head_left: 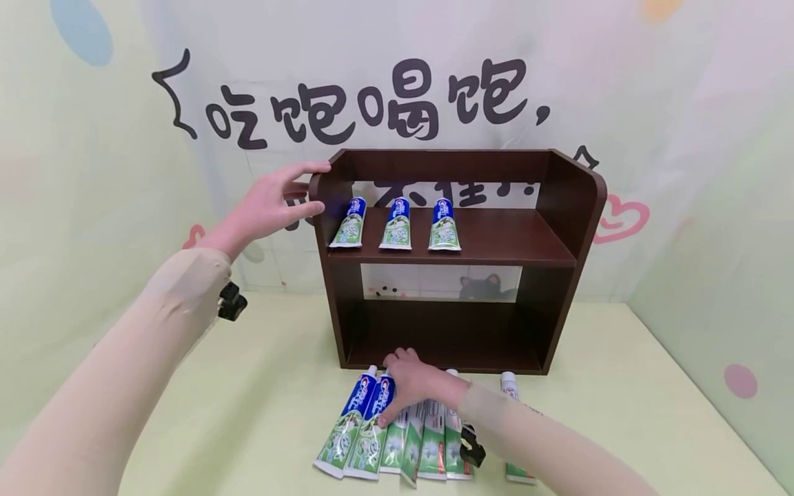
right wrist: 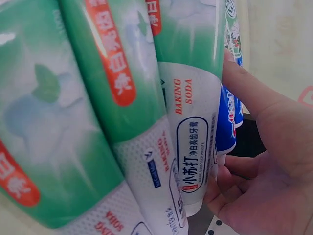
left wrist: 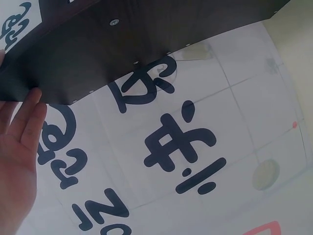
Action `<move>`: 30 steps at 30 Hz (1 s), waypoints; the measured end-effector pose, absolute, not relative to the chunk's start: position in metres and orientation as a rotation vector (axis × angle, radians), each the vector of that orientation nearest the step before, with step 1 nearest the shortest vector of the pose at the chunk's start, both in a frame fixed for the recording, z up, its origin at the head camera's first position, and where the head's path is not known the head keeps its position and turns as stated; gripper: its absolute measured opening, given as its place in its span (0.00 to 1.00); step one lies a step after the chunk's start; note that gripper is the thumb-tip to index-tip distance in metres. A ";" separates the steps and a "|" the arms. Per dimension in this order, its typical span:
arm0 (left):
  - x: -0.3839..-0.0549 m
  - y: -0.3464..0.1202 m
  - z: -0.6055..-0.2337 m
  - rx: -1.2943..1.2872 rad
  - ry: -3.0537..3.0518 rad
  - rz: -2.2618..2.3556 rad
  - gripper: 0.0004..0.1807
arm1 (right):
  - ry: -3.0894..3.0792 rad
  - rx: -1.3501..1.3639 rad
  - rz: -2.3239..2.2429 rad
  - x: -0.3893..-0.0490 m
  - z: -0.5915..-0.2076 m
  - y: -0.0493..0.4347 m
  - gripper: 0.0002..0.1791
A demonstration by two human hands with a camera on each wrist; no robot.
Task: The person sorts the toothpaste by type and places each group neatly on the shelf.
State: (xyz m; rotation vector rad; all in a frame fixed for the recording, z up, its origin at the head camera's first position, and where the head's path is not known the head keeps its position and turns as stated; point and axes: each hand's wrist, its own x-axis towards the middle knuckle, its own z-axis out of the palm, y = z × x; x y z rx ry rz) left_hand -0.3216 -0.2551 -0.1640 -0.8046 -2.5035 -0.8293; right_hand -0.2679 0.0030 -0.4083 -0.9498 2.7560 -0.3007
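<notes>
A dark brown two-tier shelf (head_left: 459,238) stands on the table, with three blue-green toothpaste tubes (head_left: 395,224) spaced along the left and middle of its upper tier. My left hand (head_left: 273,200) holds the upper left side panel, also visible in the left wrist view. In front of the shelf lies a row of toothpaste tubes, caps towards it. My right hand (head_left: 414,382) grips the second blue-green tube (head_left: 370,434) from the left near its cap end; its fingertips are partly hidden. Another blue-green tube (head_left: 344,430) lies beside it, at the left end.
Several green-and-white baking soda tubes (right wrist: 190,98) overlap just right of the gripped one. One more green-and-white tube (head_left: 520,472) lies apart, partly behind my right forearm. The pale table (head_left: 248,399) meets a patterned wall covering (head_left: 124,172) behind the shelf.
</notes>
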 end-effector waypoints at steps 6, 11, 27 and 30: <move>-0.319 -0.253 -0.164 -0.778 -2.511 -0.844 0.31 | 2.771 -0.943 -0.241 -0.272 -0.409 0.000 0.54; -0.319 -0.253 -0.160 -0.792 -2.513 -0.849 0.32 | 2.769 -0.923 -0.192 -0.274 -0.406 -0.003 0.54; -0.318 -0.251 -0.164 -0.813 -2.497 -0.885 0.32 | 2.672 -0.837 -0.781 -0.274 -0.403 0.006 0.43; -0.318 -0.253 -0.165 -0.826 -2.490 -0.871 0.32 | 2.616 -0.795 -0.936 -0.270 -0.407 0.005 0.41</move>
